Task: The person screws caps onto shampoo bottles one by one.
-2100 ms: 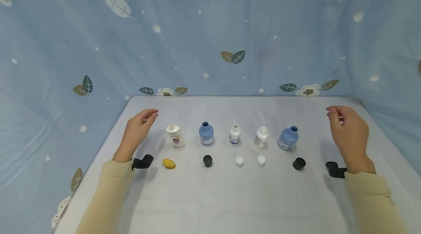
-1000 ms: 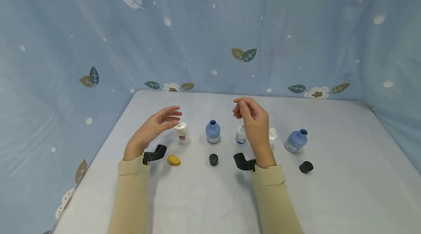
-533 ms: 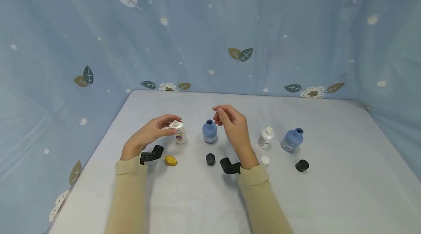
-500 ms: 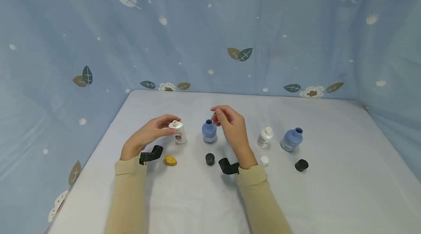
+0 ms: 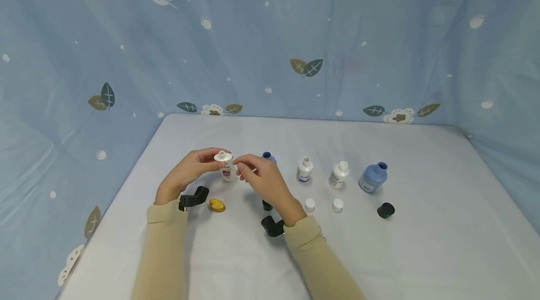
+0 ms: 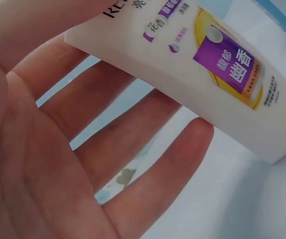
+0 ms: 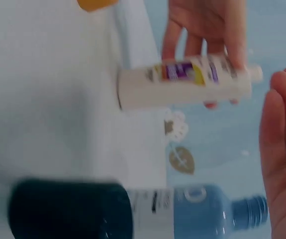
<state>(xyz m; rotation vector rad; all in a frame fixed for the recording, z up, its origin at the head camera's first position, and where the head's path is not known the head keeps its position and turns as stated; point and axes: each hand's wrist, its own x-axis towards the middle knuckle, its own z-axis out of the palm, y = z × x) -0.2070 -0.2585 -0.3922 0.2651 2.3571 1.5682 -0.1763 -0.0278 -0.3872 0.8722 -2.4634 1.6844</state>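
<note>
My left hand [image 5: 190, 171] holds a small white bottle [image 5: 228, 172] by its upper part, thumb in front and fingers behind. The bottle has no cap on its narrow neck, and its purple-and-yellow label [image 6: 227, 67] shows in the left wrist view. Close to the bottle's right side, my right hand [image 5: 263, 179] has loosely bent fingers with nothing between them. In front of the bottle lies a yellow cap [image 5: 217, 205]. Behind the right hand stands an uncapped blue bottle [image 5: 268, 156], mostly hidden in the head view, with its black cap [image 5: 267, 206] partly covered.
To the right stand two white bottles [image 5: 304, 170] [image 5: 339, 175] and another blue bottle [image 5: 373, 178], all uncapped. Two white caps [image 5: 310, 204] and a black cap [image 5: 386, 210] lie in front of them. A patterned blue curtain [image 5: 253, 33] hangs behind the white table [image 5: 236, 262].
Both hands have come inward from the table's sides. My left hand has taken hold of the white bottle, and my right hand has swept left past the other bottles to beside it.
</note>
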